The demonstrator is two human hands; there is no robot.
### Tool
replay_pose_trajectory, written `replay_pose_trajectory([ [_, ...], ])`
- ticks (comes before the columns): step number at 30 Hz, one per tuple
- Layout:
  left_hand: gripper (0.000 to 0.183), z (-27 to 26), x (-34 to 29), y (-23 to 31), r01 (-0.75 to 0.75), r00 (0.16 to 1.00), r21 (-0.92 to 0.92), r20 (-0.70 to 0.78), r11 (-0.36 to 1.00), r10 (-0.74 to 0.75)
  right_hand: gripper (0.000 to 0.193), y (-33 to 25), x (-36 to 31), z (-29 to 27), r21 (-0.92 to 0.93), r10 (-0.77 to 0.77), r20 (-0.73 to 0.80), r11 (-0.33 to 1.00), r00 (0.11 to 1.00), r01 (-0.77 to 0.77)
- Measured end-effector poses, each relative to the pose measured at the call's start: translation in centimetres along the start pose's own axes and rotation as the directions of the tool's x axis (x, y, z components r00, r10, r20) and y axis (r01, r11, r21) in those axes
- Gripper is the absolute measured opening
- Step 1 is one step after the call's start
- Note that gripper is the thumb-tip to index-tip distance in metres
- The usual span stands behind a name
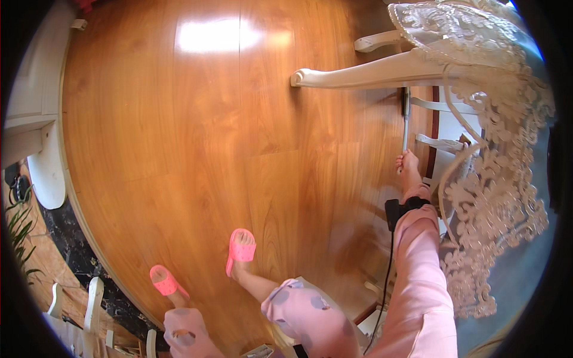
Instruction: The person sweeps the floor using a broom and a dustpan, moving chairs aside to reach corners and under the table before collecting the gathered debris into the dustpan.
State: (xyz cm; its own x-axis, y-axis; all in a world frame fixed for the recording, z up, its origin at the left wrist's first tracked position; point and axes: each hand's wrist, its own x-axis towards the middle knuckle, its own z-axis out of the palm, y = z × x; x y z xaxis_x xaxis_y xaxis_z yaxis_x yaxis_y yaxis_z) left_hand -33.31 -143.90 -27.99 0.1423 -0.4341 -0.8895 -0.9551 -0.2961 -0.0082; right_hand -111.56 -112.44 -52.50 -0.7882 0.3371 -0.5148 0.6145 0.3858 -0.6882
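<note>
My right hand (407, 161) reaches low beside the lace-covered table, its fingers closed round the handle of a long, thin, light-grey brush (406, 122). A dark strip, apparently bristles, runs along the brush's far end, which lies near the floor under a curved white furniture leg (358, 76). The strip is too small to make out well. A pink sleeve covers my right arm, with a black band (409, 209) and a cable on the forearm. My left hand is not in view.
Glossy wooden floor (209, 137) spreads across the middle. A lace tablecloth (495, 197) hangs at the right, with more white legs (439, 143) beneath it. My feet wear pink slippers (243, 246). At the left are a white cabinet (36, 77), a dark stone strip (71, 238) and a plant (21, 235).
</note>
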Motion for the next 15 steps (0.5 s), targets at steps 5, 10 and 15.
replay_pose_trajectory([
  [5, 0.034, 1.7, 2.5, -1.5, -0.083, 0.996, 0.061, -0.008, 0.995, 0.084, 0.028, -3.3, 3.5, -0.3, 0.068, 0.135, 0.209, 0.986, 0.969, -0.152],
  [10, 0.034, 1.0, 1.2, -1.3, -0.339, 0.94, 0.117, 0.001, 0.934, 0.341, 0.041, 2.3, -1.6, 3.5, 0.022, 0.131, 0.129, 0.991, 0.983, -0.135],
  [15, 0.037, -1.7, -2.2, -2.5, -0.198, 0.98, 0.008, 0.007, 0.98, 0.198, 0.033, 6.3, -11.8, 1.5, 0.059, 0.132, 0.175, 0.988, 0.976, -0.144],
])
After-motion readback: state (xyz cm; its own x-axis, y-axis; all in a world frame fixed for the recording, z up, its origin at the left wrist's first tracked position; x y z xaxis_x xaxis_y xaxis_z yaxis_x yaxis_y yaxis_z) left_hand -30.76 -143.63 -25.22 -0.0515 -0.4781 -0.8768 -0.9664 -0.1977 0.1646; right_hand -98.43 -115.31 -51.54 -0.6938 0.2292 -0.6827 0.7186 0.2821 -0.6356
